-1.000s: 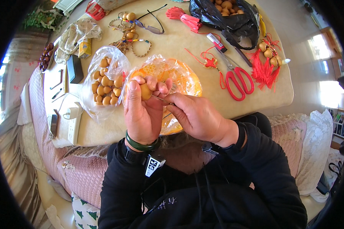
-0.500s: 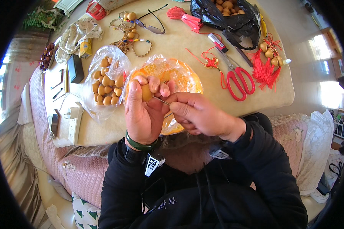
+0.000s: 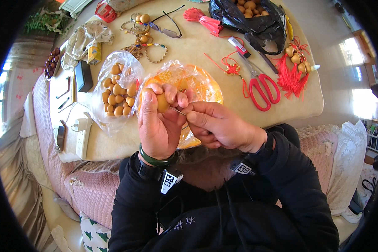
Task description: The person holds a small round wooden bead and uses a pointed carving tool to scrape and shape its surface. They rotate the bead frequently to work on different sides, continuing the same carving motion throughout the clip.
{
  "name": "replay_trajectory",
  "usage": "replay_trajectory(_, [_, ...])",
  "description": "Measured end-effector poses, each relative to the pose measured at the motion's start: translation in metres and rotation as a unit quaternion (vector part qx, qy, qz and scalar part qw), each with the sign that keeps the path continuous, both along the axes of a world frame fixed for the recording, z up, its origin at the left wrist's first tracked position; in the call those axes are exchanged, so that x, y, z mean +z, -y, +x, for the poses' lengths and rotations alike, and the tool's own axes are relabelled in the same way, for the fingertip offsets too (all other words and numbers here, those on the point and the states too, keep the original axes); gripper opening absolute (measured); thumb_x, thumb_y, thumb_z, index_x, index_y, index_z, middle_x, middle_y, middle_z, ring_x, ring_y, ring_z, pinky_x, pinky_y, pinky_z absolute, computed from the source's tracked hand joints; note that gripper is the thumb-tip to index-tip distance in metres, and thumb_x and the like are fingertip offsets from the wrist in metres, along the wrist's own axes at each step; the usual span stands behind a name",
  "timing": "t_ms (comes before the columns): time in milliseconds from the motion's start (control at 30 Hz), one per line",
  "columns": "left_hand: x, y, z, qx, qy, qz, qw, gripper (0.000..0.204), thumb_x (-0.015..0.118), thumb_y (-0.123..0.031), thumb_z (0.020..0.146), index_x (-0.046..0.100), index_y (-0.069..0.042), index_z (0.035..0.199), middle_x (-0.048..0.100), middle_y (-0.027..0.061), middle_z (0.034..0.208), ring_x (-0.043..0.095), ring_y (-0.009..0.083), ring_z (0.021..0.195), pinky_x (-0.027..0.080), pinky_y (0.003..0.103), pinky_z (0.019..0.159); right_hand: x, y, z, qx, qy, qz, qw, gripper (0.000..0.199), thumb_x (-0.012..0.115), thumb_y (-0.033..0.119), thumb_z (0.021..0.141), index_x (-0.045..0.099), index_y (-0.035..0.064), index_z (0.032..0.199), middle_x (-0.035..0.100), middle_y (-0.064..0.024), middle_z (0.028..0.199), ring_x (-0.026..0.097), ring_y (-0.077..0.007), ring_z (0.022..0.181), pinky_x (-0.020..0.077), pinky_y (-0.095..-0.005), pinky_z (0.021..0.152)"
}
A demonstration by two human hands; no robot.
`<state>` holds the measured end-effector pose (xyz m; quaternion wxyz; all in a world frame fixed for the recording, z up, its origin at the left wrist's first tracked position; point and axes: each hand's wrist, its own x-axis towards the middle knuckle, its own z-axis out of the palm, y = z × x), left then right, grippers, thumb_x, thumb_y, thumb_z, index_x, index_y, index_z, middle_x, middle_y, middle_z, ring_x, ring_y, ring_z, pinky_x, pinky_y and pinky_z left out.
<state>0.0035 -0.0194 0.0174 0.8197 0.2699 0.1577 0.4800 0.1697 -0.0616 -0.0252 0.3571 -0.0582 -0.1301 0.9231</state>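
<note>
My left hand (image 3: 158,122) grips a small tan gourd (image 3: 162,102) between its fingertips, above an orange dish wrapped in clear plastic (image 3: 203,86). My right hand (image 3: 220,126) pinches a thin metal pin (image 3: 178,111) whose tip points into the gourd's side. Both hands meet at the near edge of the cream table (image 3: 189,46). A green bangle sits on my left wrist. A clear bag of several more tan gourds (image 3: 117,92) lies just left of my left hand.
Red-handled scissors (image 3: 262,90), a red knotted cord (image 3: 231,69) and red tassels with gourds (image 3: 294,67) lie to the right. A black bag of gourds (image 3: 250,19), glasses (image 3: 166,25), bead strings (image 3: 145,44) and a white power strip (image 3: 83,136) ring the table.
My right hand has drawn back to the right, away from the gourd, so the thin pin now shows between the two hands. The left hand holds its place.
</note>
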Motion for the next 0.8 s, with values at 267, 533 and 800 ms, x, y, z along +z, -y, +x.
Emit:
replay_trajectory(267, [-0.002,0.002,0.0,-0.005,0.017,-0.012,1.0,0.019,0.038,-0.031,0.11,0.044,-0.013,0.11,0.046,0.0012,0.096,0.052,0.0164,0.091,0.036,0.044,0.113,0.011,0.005,-0.007,-0.1,0.13,0.066,0.984,0.019,0.059,0.021,0.102,0.058,0.0044,0.112,0.058,-0.0092,0.075,0.054,-0.0228,0.06,0.0454,-0.0323,0.057])
replay_trajectory(533, [-0.009,0.004,0.0,0.025,-0.009,-0.013,1.0,0.019,0.039,-0.03,0.11,0.048,-0.013,0.11,0.05,0.0034,0.098,0.057,0.0218,0.095,0.037,0.049,0.112,0.015,0.02,-0.026,-0.372,0.561,0.4,0.622,0.02,0.053,0.024,0.106,0.06,0.0066,0.114,0.049,0.0019,0.071,0.042,-0.0071,0.053,0.0371,-0.0242,0.048])
replay_trajectory(800, [-0.008,0.008,0.005,0.006,0.015,0.026,1.0,0.015,0.041,-0.025,0.109,0.047,-0.011,0.11,0.051,0.0062,0.099,0.058,0.0239,0.095,0.033,0.048,0.115,0.016,0.007,0.001,-0.04,0.047,-0.011,0.998,0.019,0.06,0.016,0.102,0.06,-0.0002,0.112,0.063,-0.0135,0.086,0.062,-0.0213,0.077,0.0515,-0.0363,0.072])
